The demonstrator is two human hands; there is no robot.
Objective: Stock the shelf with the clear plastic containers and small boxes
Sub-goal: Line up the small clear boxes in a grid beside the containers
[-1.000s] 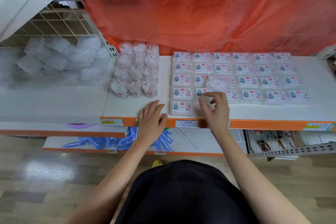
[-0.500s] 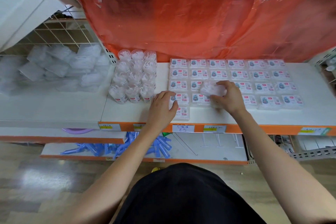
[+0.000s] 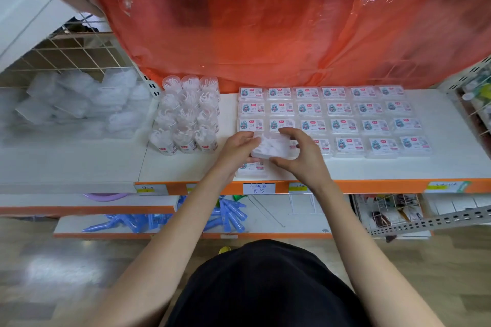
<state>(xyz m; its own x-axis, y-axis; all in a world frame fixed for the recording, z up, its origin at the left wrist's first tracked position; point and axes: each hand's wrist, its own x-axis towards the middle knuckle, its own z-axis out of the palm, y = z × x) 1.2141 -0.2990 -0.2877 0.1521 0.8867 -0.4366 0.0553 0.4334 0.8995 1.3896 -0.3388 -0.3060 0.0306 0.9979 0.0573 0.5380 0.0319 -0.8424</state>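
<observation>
Two hands meet on one small clear box (image 3: 271, 146) at the centre of the frame. They hold it just over the front rows of the labelled boxes (image 3: 345, 125), which lie flat in a grid on the white shelf (image 3: 451, 164). The left hand (image 3: 236, 150) curls its fingers against the box's left edge. The right hand (image 3: 303, 158) wraps it from the right, fingers over the far side and thumb at the near one. Whether it touches the boxes beneath cannot be told.

Left of centre, round clear containers (image 3: 186, 117) stand packed together. A lone box (image 3: 252, 167) lies below the hands, near the orange lip (image 3: 372, 184).

The held box looks light and stiff, a thin shell with white pieces showing through. It is probably slick, and may pop open if squeezed on its broad faces. Gripping the short edges, as here, seems soundest.
</observation>
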